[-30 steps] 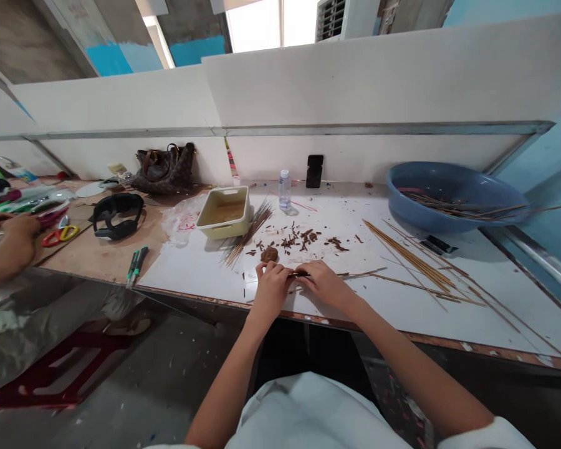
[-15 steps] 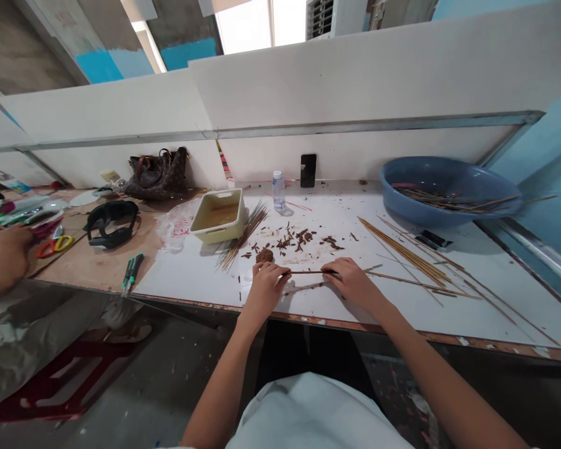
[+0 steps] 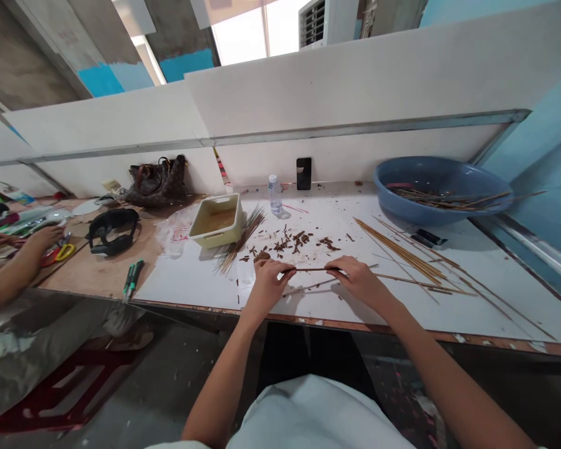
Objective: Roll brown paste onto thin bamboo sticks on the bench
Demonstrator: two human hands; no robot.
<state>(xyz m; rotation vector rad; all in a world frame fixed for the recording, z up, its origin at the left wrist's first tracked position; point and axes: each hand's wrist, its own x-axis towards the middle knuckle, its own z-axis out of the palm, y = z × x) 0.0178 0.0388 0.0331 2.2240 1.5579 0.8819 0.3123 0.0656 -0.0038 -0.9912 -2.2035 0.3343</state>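
A white partition [image 3: 378, 78] is running behind the surface [image 3: 168, 280]. Light is entering through the window [image 3: 240, 40] above. A red stool [image 3: 91, 357] is standing on the grey floor [image 3: 163, 374].

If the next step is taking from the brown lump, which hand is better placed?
Probably the left hand: the lump lies just beyond it, while the right hand is farther off. Both hold the stick, so the left might let go first.

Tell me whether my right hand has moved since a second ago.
Yes, your right hand has moved to the right, judged against the clear bottle.
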